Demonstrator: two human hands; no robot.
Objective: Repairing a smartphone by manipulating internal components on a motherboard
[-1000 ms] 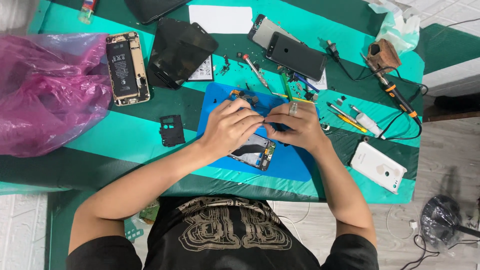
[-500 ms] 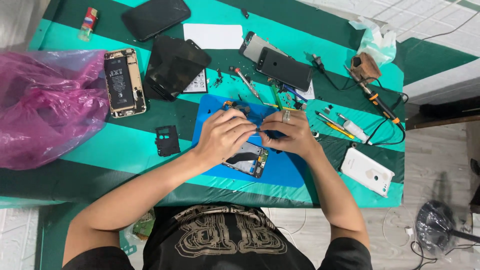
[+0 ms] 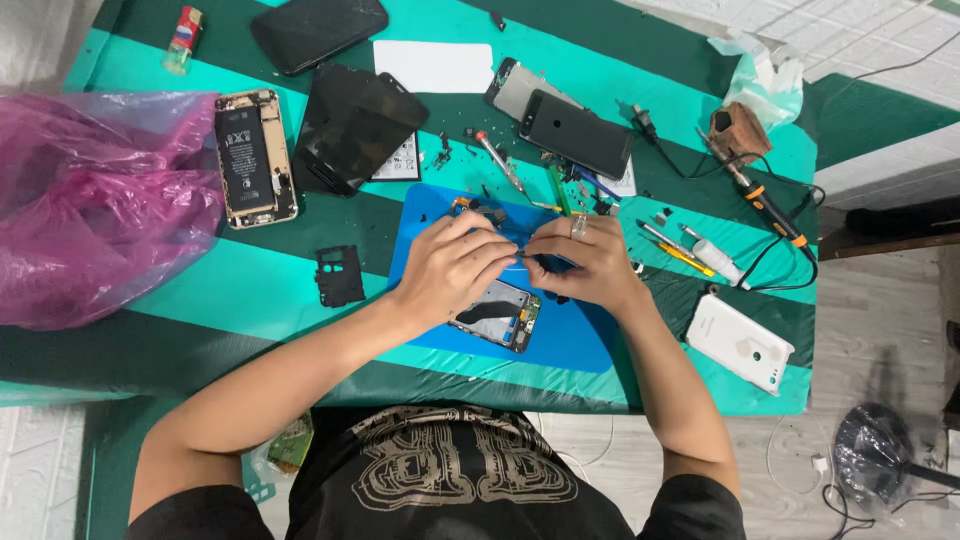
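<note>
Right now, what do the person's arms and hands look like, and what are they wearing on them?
Both arms are bare up to short black sleeves of a black T-shirt with a pale printed design. The right hand wears a silver-coloured ring on one finger. The left hand shows no ring, watch or glove.

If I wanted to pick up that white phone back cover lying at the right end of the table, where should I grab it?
Pinch the white back cover across its two long edges, coming straight down from above. It lies flat and slanted near the table's corner, apart from the tools, with bare cloth on both long sides for fingers.
</note>
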